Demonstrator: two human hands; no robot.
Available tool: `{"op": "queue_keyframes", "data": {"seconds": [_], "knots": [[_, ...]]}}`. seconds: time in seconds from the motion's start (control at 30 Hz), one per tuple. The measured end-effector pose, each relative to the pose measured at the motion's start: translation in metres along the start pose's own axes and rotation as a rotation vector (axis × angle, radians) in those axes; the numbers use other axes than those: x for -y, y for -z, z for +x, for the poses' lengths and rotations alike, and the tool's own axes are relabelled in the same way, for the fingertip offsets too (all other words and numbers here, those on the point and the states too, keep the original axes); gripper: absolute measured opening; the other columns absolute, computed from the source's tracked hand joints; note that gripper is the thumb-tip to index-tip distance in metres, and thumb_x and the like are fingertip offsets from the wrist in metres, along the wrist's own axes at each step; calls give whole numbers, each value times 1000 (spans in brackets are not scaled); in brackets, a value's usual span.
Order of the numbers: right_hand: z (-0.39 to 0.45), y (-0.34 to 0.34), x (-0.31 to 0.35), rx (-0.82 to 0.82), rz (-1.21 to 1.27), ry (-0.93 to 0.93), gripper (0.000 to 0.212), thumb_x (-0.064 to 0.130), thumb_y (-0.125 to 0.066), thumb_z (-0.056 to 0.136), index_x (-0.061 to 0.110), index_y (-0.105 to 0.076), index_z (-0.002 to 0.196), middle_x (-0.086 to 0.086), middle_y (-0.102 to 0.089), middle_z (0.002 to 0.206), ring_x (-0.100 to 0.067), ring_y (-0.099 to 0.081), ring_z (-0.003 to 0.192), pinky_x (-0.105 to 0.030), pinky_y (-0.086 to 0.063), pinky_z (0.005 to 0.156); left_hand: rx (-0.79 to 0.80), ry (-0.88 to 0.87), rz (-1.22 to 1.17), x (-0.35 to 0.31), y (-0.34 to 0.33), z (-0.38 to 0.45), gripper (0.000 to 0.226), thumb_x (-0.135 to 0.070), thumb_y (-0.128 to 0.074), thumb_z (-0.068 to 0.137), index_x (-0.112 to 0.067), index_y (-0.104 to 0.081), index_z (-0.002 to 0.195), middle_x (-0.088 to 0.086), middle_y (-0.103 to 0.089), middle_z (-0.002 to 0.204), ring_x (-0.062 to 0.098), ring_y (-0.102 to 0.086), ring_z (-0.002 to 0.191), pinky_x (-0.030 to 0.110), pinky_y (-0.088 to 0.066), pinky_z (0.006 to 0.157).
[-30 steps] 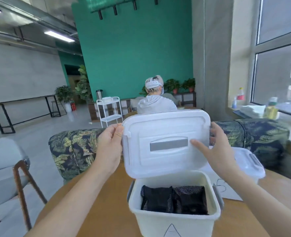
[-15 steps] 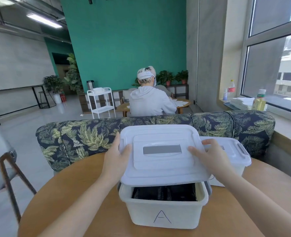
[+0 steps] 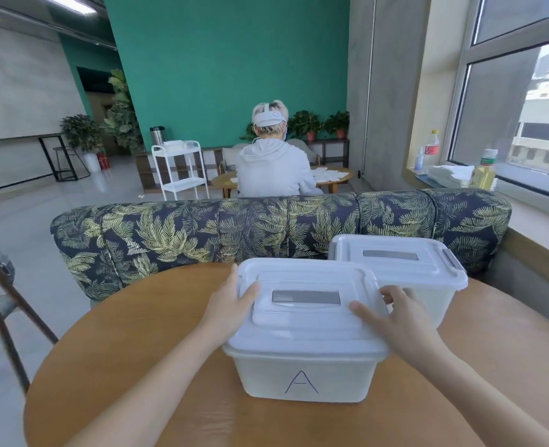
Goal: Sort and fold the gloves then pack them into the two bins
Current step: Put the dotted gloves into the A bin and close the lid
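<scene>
The gloves themselves cannot be seen: the translucent white plastic bin marked with a hand-drawn letter "A" (image 3: 302, 374) is covered by its white plastic lid with a grey rectangular handle inset (image 3: 305, 312), and the cloudy wall shows nothing of what is inside. The lid lies flat on the rim along the near edge; whether its side latches are fastened is hidden behind the hands. The person's left hand (image 3: 229, 309) grips the lid's left edge, thumb lying on top near the raised centre panel and the other fingers wrapped round the side out of view. The right hand (image 3: 395, 321) grips the right edge in the same way, thumb across the top and fingers curled over the corner. Both forearms run out of the bottom of the view.

Bin A stands near the middle of the round wooden table (image 3: 131, 366), whose near edge is cut off. Just behind and to the right of it stands a second white plastic bin with a closed lid and grey side latches (image 3: 405, 269); its front is partly hidden by bin A and the right hand, so any letter on it cannot be read, nor whether the two bins touch.

Beyond the table curves a dark sofa back printed with green leaves (image 3: 202, 230), and past it a person in a light grey hooded top (image 3: 273, 169) sits facing away.
</scene>
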State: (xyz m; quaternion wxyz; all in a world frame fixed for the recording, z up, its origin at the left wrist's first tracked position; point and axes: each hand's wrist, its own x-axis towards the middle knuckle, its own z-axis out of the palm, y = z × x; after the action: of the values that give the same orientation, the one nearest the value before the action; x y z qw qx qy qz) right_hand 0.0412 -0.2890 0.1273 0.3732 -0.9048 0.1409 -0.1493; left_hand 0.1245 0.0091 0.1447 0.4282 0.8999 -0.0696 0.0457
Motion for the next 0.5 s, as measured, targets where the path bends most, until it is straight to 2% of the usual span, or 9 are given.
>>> {"op": "queue_keyframes", "data": {"seconds": [0.1,0.2,0.27,0.4,0.5], "knots": [[-1,-4,-1,11,7,-8,76,66,-74,77,13,-59,129,-4,-52,118,-29,-53,115,-38,-43,95,64,17,85,7,-3,6,85,-49,-54,102,-9,-12,163,7,-27,167,24,-26,154,32,-22,120],[-2,-5,0,1,15,-9,76,60,-75,80,10,-58,135,-4,-53,119,-25,-57,106,-32,-40,86,102,14,161,13,-5,10,83,-50,-54,101,-9,-17,163,8,-26,167,24,-24,155,32,-21,120],[-6,-6,0,13,-8,12,73,60,-74,81,11,-59,134,-1,-52,116,-23,-57,102,-32,-41,84,115,-8,231,17,-5,13,81,-50,-53,102,-8,-18,162,9,-21,169,23,-17,157,32,-16,123],[-12,-13,-4,26,-29,14,73,65,-70,81,15,-59,133,-1,-50,121,-27,-51,116,-42,-43,101,147,-8,348,24,-6,11,82,-56,-45,103,-12,-11,164,4,-7,172,25,-4,159,45,-9,128],[-11,-14,-4,16,-9,-23,69,64,-72,80,24,-57,134,-3,-45,133,-29,-43,129,-42,-38,110,157,-4,361,22,-4,10,83,-60,-42,102,-14,-12,164,3,-7,172,25,-6,159,45,-9,128]]}}
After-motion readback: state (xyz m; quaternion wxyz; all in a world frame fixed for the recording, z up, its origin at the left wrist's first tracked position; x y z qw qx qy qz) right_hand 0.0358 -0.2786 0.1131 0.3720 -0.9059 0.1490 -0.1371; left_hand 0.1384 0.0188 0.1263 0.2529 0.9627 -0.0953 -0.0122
